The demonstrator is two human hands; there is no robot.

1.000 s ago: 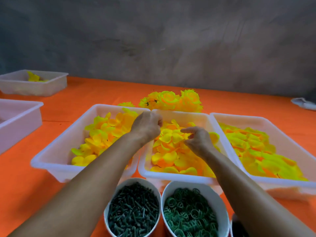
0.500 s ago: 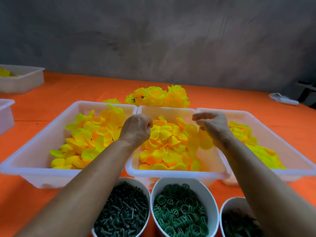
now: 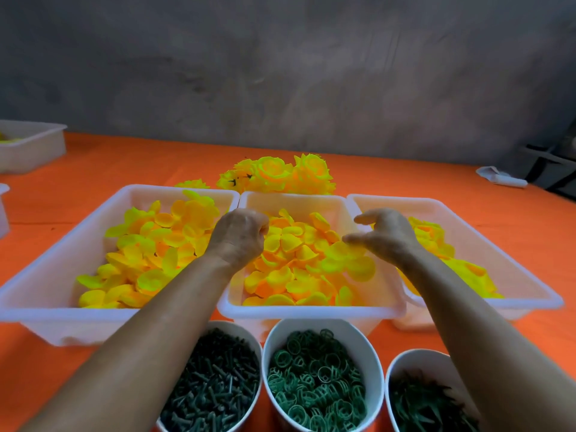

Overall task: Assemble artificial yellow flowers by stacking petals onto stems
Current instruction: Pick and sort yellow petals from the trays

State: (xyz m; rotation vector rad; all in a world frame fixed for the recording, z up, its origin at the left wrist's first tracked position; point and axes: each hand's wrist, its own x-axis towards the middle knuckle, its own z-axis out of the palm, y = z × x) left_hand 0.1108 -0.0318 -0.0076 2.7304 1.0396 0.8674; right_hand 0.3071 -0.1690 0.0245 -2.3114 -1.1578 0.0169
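Three white trays hold loose yellow petals: left tray, middle tray, right tray. My left hand hovers over the middle tray's left edge with its fingers curled into a fist; what is inside is hidden. My right hand is above the middle tray's right side and pinches a yellow petal piece that hangs just over the pile. Dark green stems fill a white cup in front. Finished yellow flowers lie behind the trays.
A cup of green rings and a cup of dark green leaves stand beside the stem cup. A white tray sits far left on the orange table. A white object lies far right.
My right hand rose from the middle tray's pile with a petal piece and shifted right. My left hand stayed curled at the tray's left edge. The view shifted slightly.
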